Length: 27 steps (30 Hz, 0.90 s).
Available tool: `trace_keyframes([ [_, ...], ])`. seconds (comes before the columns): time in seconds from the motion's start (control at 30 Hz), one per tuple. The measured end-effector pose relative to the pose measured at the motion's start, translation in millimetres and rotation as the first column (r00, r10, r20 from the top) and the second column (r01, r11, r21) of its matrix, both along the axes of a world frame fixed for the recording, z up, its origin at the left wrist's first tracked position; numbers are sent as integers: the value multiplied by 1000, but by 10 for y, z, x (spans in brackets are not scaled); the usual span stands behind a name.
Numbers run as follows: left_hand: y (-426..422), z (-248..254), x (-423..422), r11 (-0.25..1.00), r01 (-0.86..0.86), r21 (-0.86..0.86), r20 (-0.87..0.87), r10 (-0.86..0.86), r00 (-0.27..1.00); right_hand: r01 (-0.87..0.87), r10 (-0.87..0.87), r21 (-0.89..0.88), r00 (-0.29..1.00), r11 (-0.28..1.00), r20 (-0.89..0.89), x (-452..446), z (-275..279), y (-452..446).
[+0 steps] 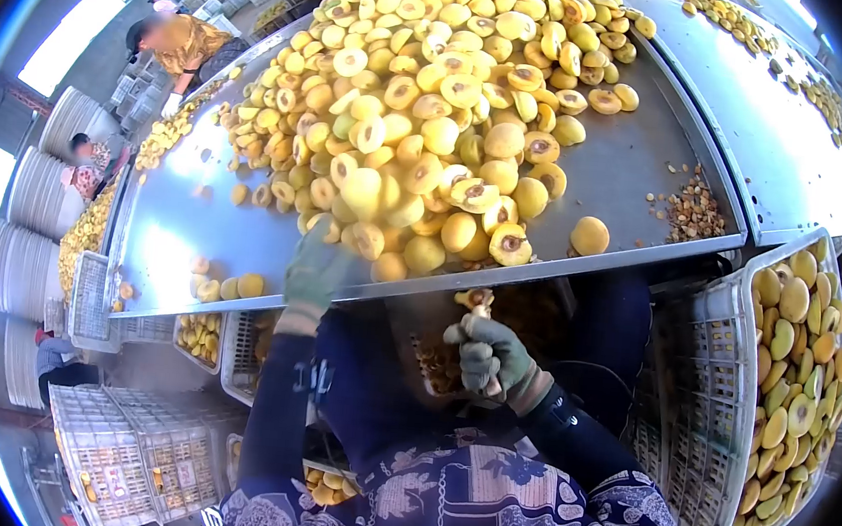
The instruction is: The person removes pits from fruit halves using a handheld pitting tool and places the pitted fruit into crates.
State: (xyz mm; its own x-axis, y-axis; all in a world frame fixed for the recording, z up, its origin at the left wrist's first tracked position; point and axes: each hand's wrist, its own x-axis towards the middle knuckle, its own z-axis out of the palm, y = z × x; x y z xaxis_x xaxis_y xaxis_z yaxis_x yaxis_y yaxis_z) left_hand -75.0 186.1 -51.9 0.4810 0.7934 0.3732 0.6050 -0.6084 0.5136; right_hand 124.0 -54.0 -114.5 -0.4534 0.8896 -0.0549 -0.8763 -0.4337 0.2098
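My right hand, in a grey-green glove, is closed around the handle of a small pitting tool. A brown, wet-looking scrap is at its upper end; whether this is pit or flesh I cannot make out. My left hand, also gloved, is at the table's front edge beside the fruit. Motion smears its fingers, so its grip is unclear. A large heap of halved yellow stone fruit, like peaches or apricots, covers much of the metal table. One fruit lies apart near the front edge.
A small pile of pit scraps lies at the table's right corner. On the right stands a white crate full of fruit halves. More crates stand lower left. Co-workers are at the far left side. Below my hands is a scrap-filled container.
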Motion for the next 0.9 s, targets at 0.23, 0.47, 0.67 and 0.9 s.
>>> trace_keyframes([
  [0.23, 29, -119, 488, 915, -199, -350, -142, 158, 977, 201, 65, -303, 728, 931, 682, 12, 296, -110],
  [0.47, -211, -133, 386, 721, 63, -690, 430, 338, 837, 216, 113, -223, 429, 950, 896, -20, 415, -69],
  [0.67, -1119, 127, 554, 621, 374, -689, 647, 294, 703, 192, -53, -11, 327, 981, 944, -222, 969, -150],
  [0.9, -1676, 134, 724, 504, 547, -668, 725, 280, 629, 187, -152, 146, 19, 971, 988, -265, 966, -322],
])
